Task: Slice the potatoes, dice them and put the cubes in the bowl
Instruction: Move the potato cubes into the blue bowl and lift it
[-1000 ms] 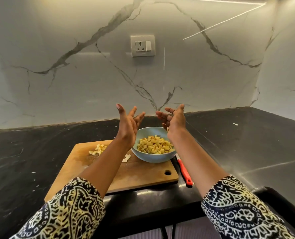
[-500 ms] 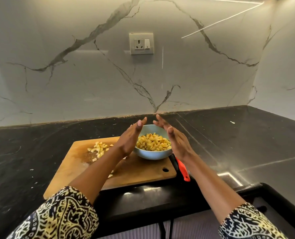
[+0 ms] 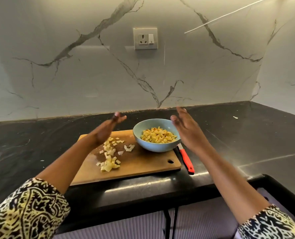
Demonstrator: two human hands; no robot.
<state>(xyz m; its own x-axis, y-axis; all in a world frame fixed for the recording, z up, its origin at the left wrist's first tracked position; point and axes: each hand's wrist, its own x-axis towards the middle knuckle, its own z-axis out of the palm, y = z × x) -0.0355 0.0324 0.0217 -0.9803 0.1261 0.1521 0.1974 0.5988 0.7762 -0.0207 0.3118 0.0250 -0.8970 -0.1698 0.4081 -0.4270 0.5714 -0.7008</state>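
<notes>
A light blue bowl [image 3: 144, 144] filled with yellow potato cubes [image 3: 158, 136] stands on the right end of a wooden cutting board [image 3: 139, 163]. More loose potato pieces [image 3: 110, 156] lie scattered on the board's left half. My left hand [image 3: 108, 130] hovers above the board's far left part, fingers straight, holding nothing. My right hand [image 3: 186, 128] is raised just right of the bowl, fingers extended and empty. A knife with a red handle [image 3: 186, 158] lies on the counter by the board's right edge.
The board sits on a black stone counter [image 3: 246, 138] that runs to a marble wall with a power socket [image 3: 145, 38]. A black frame [image 3: 281, 190] stands at the counter's near right corner.
Both hands dropped from raised above the bowl and moved apart, the left to the left over the board, the right to the bowl's right side. The view came closer.
</notes>
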